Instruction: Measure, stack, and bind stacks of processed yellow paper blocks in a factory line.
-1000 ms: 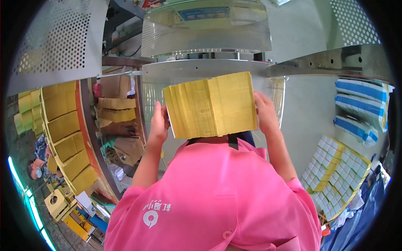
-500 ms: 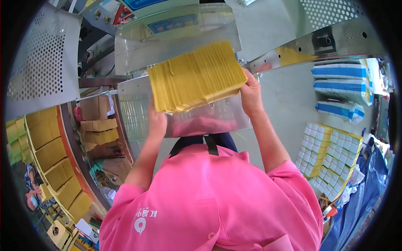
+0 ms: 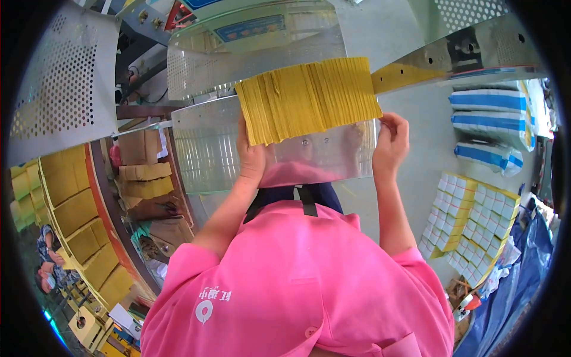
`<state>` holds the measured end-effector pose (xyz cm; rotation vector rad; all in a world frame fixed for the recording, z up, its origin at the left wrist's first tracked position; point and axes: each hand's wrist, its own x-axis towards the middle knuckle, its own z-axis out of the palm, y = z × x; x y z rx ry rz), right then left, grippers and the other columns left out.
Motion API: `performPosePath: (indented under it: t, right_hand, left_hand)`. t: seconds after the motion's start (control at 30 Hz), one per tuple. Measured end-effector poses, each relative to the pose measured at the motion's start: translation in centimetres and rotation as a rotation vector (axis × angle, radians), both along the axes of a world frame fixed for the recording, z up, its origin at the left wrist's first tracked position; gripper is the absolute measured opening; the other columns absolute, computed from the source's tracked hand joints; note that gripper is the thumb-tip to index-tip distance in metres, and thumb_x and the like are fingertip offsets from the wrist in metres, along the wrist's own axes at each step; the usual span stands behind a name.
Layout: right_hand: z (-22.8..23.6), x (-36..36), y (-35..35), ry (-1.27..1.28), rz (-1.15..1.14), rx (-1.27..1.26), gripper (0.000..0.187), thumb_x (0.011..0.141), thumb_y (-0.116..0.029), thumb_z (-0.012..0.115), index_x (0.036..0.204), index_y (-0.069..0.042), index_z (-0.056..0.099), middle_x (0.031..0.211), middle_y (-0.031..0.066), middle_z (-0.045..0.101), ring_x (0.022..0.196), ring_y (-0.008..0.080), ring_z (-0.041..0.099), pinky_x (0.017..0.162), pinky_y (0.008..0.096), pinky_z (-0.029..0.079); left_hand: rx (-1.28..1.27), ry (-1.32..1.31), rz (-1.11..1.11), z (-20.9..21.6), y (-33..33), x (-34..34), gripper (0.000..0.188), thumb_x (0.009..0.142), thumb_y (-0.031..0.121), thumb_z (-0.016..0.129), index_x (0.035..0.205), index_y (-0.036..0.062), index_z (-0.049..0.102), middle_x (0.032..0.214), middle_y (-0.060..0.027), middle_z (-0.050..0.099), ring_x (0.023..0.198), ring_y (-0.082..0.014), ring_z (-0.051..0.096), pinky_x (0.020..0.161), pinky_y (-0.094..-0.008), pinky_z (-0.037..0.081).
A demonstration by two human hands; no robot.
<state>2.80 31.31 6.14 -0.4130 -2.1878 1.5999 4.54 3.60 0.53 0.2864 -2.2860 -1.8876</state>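
A thick stack of yellow paper (image 3: 312,98) is held between my two hands above a shiny metal tray (image 3: 321,163). Its many thin layers stand side by side as fine ridges. My left hand (image 3: 251,156) grips the stack's left end, with the fingers mostly hidden behind it. At the opposite end my right hand (image 3: 392,143) has bent fingertips against the lower right corner. Behind the stack rises a clear, sloping panel (image 3: 262,56).
A perforated metal plate (image 3: 59,83) stands at the far left. Yellow paper stacks (image 3: 77,211) line a rack on the left, where a person (image 3: 50,256) is present. On the right are blue-and-white packages (image 3: 488,122), white-and-yellow bundles (image 3: 467,223) and a blue tarp (image 3: 517,268).
The paper stack has shifted right and levelled out, its layered face now turned more toward me. Both hands moved right with it, and my right hand has slid lower on its end.
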Motion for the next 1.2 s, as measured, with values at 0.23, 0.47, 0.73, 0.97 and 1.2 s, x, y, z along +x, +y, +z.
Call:
performPosePath:
  t: [0.23, 0.47, 0.73, 0.97, 1.2]
  right_hand:
    - [12.6, -2.9, -6.5, 0.322, 0.592, 0.671, 0.059, 0.079, -0.012, 0.067, 0.135, -0.003, 0.050, 0.143, 0.0142, 0.046, 0.136, 0.0331, 0.039, 0.111, 0.0474, 0.030]
    - [8.3, -7.3, -7.8, 0.102, 0.839, 1.049, 0.067, 0.087, -0.039, 0.062, 0.143, -0.008, 0.042, 0.150, 0.0072, 0.039, 0.142, 0.0271, 0.031, 0.116, 0.0503, 0.019]
    - [7.5, -7.7, -9.9, 0.051, 0.823, 1.046, 0.069, 0.088, -0.043, 0.060, 0.145, -0.010, 0.039, 0.153, 0.0061, 0.036, 0.143, 0.0257, 0.029, 0.118, 0.0507, 0.014]
    - [9.2, -6.5, -12.4, 0.249, 0.865, 0.936, 0.069, 0.088, -0.041, 0.060, 0.146, -0.009, 0.038, 0.153, 0.0082, 0.035, 0.143, 0.0272, 0.029, 0.117, 0.0492, 0.018]
    - [11.5, -7.7, -11.4, 0.328, 0.772, 0.800, 0.061, 0.091, -0.033, 0.058, 0.144, -0.009, 0.040, 0.150, 0.0110, 0.040, 0.141, 0.0304, 0.032, 0.115, 0.0501, 0.021]
  left_hand:
    - [0.455, -0.130, 0.106, -0.5, -1.7, 0.1, 0.048, 0.102, 0.032, 0.044, 0.139, 0.0022, 0.043, 0.127, -0.0071, 0.055, 0.111, -0.0150, 0.055, 0.093, -0.0286, 0.046]
    - [0.494, -0.143, 0.087, 0.9, -0.5, -0.4, 0.045, 0.102, 0.032, 0.041, 0.133, -0.0010, 0.048, 0.125, -0.0091, 0.056, 0.111, -0.0164, 0.055, 0.091, -0.0288, 0.046]
    - [-0.080, 0.044, 0.010, -1.4, -0.7, -0.1, 0.043, 0.090, 0.006, 0.055, 0.131, -0.0046, 0.048, 0.124, -0.0212, 0.056, 0.111, -0.0330, 0.057, 0.094, -0.0366, 0.047]
    - [-0.054, 0.007, -0.004, -1.1, -1.4, 0.1, 0.040, 0.093, 0.006, 0.052, 0.132, -0.0038, 0.048, 0.125, -0.0183, 0.056, 0.111, -0.0308, 0.057, 0.094, -0.0374, 0.046]
    - [0.470, -0.176, 0.099, 2.5, -0.8, 0.0, 0.042, 0.103, 0.032, 0.039, 0.131, 0.0018, 0.050, 0.124, -0.0084, 0.056, 0.108, -0.0157, 0.057, 0.093, -0.0297, 0.045]
